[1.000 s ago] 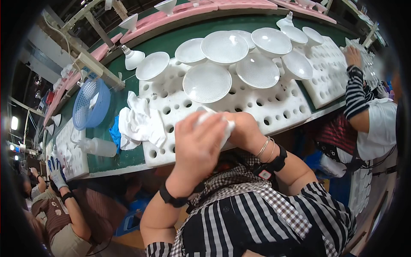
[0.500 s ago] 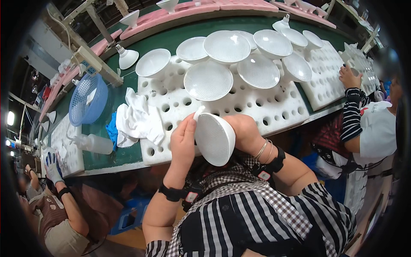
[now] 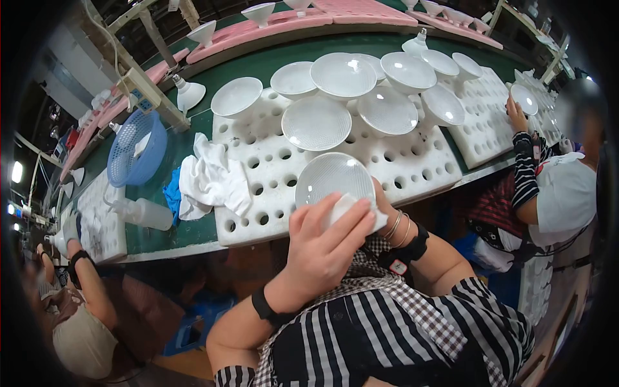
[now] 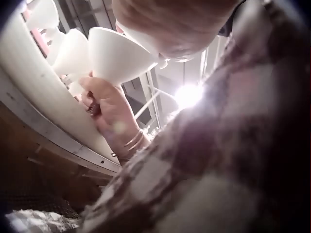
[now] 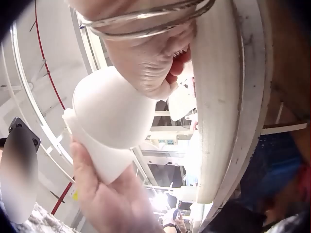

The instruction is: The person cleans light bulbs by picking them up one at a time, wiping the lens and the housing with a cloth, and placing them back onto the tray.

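Observation:
A white reflector bulb (image 3: 336,179) with a wide textured lens face is tilted up in front of the person's chest. My right hand (image 3: 383,201), with bracelets at its wrist, grips the bulb by its narrow end; the fingers curl round it in the right wrist view, where the bulb's smooth back (image 5: 114,109) shows. My left hand (image 3: 325,242) holds a folded white cloth (image 3: 351,209) against the near rim and lens. From the left wrist view, the same bulb's side (image 4: 119,56) appears above the right hand.
Several similar bulbs (image 3: 316,122) stand face up in a white foam board with holes (image 3: 274,145). To the left lie a crumpled white cloth (image 3: 213,177), a spray bottle (image 3: 151,213) and a blue basket (image 3: 135,151). Another person (image 3: 535,174) works at the right.
The bulb has turned from sideways to lens up and moved slightly up and right. My left hand has moved from its left rim onto its front with the cloth.

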### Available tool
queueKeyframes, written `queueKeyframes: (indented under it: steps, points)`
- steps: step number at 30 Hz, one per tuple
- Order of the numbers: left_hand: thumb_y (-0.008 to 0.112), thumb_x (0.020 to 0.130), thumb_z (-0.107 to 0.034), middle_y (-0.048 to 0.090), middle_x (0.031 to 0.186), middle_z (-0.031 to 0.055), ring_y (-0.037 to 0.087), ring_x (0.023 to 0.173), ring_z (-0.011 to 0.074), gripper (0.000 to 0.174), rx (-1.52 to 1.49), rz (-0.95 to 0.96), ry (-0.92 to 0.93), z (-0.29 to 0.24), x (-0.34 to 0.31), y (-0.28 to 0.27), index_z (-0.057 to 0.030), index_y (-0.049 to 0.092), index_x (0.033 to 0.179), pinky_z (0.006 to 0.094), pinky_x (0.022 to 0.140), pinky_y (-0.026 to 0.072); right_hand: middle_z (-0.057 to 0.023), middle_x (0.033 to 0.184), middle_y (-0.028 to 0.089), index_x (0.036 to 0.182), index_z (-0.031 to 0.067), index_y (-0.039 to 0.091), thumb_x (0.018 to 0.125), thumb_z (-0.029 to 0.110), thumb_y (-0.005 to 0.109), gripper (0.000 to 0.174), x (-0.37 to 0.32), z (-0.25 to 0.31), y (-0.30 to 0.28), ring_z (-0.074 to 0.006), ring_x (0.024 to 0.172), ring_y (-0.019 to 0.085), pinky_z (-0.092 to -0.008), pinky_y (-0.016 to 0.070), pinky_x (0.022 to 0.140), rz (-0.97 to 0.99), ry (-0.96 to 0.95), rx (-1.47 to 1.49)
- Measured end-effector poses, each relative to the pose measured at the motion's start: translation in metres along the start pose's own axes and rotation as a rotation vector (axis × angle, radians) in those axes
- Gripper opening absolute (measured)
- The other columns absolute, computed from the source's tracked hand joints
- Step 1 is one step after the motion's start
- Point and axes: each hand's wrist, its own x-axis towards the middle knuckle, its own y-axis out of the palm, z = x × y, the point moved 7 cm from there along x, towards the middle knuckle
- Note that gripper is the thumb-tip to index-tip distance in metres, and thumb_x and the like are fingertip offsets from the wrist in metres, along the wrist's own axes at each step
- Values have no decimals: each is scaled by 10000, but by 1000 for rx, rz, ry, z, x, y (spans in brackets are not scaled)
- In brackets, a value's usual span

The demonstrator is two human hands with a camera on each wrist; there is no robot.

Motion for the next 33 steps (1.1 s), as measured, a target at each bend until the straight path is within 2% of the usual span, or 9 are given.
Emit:
queueKeyframes:
  steps: [2,5,9,14,16,18,24,26,33]
  points:
    - [620,924,-129,651,1301,95,550,1188,369,294,-21,-25,-13,14,19,-2,-33,684,1194,491,1008,409,-139,966,731,1058,37,684,836,161,728,258,-8,-27,16,-259,851,723,-354,565,727,100,153,357]
    - [581,977,-146,688,1216,90,598,1112,288,265,-58,-154,-207,68,33,-2,-52,698,1196,409,987,437,-109,1015,735,1074,34,687,830,150,749,277,-7,-6,3,-220,896,718,-343,565,776,156,84,42]
    - [563,1006,-215,688,1178,76,624,1065,237,323,-769,-82,-746,137,-36,50,-24,654,1249,345,921,462,-102,1037,725,1138,-6,658,824,148,766,366,-11,21,-2,-173,940,701,-309,568,783,29,303,871]
    - [565,1032,-235,665,1182,91,613,1056,134,398,-1090,-349,-966,139,-62,38,55,588,1305,276,946,473,-102,1008,712,1113,31,657,801,124,741,337,3,-47,-7,-237,971,679,-351,552,756,14,51,271]
    - [570,1031,-224,662,1194,90,610,1066,130,392,-1080,-347,-940,134,-59,31,54,587,1307,276,942,475,-107,976,705,1085,48,662,788,120,731,313,17,-39,-1,-276,939,677,-376,546,738,13,86,235]
    - [575,1029,-213,660,1207,89,607,1076,127,386,-1059,-332,-932,132,-61,26,53,586,1309,276,938,477,-115,896,691,994,89,672,750,127,721,251,25,58,-14,-348,822,660,-427,525,705,-143,-321,-442]
    - [624,978,-196,672,1232,104,617,1109,258,288,-475,-296,-617,102,-38,8,-43,687,1214,369,953,476,-120,858,687,883,106,657,732,126,711,162,18,39,5,-362,820,651,-447,518,706,153,-95,-485]
    - [682,900,-205,672,1237,77,591,1140,320,278,31,-145,-87,30,-12,-7,-102,722,1155,430,938,446,-126,852,683,865,105,646,728,128,712,154,16,35,6,-367,816,649,-450,517,702,173,-90,-451]
    - [643,916,-164,698,1187,81,583,1140,333,238,30,-77,-107,56,12,-2,-76,734,1117,417,940,440,-118,761,659,820,110,626,674,149,749,194,14,29,6,-375,757,639,-458,503,663,101,-157,-392]
